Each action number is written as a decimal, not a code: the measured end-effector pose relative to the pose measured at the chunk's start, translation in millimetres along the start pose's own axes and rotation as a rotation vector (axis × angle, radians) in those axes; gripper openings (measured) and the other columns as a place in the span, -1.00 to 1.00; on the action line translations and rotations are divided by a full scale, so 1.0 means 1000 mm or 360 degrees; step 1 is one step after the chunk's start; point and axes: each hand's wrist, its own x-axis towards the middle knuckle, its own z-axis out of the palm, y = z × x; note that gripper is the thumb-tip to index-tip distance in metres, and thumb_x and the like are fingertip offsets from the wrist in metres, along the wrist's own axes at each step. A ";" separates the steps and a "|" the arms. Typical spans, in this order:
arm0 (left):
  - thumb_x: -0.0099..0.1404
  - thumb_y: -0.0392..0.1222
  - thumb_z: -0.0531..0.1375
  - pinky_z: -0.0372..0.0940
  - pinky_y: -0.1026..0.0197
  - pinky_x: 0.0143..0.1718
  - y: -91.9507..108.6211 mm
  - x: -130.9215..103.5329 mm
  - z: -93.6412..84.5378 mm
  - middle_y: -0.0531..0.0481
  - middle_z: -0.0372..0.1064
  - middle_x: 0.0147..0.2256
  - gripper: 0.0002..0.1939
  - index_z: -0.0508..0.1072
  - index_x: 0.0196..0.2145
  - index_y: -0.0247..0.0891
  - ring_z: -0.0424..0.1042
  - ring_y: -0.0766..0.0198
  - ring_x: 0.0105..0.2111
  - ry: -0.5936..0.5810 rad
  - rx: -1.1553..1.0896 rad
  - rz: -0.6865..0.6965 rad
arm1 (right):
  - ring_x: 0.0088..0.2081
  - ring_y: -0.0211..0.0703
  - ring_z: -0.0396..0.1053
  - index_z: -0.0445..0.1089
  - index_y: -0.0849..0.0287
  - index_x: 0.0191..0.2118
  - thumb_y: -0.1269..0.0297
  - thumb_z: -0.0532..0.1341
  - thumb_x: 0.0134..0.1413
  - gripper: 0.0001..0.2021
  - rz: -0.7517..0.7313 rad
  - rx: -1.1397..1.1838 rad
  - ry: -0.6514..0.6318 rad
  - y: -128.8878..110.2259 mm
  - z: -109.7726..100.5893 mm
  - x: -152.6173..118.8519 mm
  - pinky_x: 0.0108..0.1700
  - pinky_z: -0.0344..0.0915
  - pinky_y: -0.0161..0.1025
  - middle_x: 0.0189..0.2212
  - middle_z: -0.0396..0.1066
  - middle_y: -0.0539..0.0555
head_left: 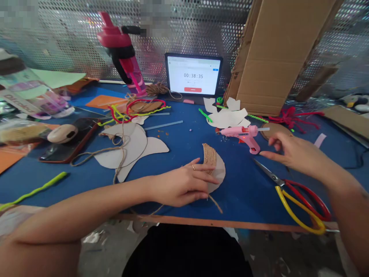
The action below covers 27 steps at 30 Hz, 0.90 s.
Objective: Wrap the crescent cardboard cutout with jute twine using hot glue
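Head view: my one feed, looking down on a blue table [236, 207].
Left hand: I see it [184, 184] palm down, fingers stretched out and resting across the card, gripping nothing that I can make out.
Card: curved [220, 171], near the table's front edge, partly covered by rows of twine [210, 153]; a loose end sticks out below the hand.
Right hand: raised [292, 151], thumb and forefinger parted, beside the glue gun's [243, 132] handle; I can't tell whether they touch.
Scissors: below that hand [277, 181], blades together.
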 end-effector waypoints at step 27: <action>0.43 -0.34 -0.03 -0.22 -0.13 0.36 -0.014 -0.006 0.011 -0.13 0.33 0.13 -0.75 0.46 -0.21 -0.31 0.07 0.05 0.29 -0.0133 0.0155 0.0132 | -0.57 -0.22 0.30 0.43 0.12 -0.19 -0.13 0.16 0.01 -0.57 -0.0072 0.1009 -0.0110 -0.022 0.009 0.029 -0.56 0.26 -0.25 -0.52 0.39 0.03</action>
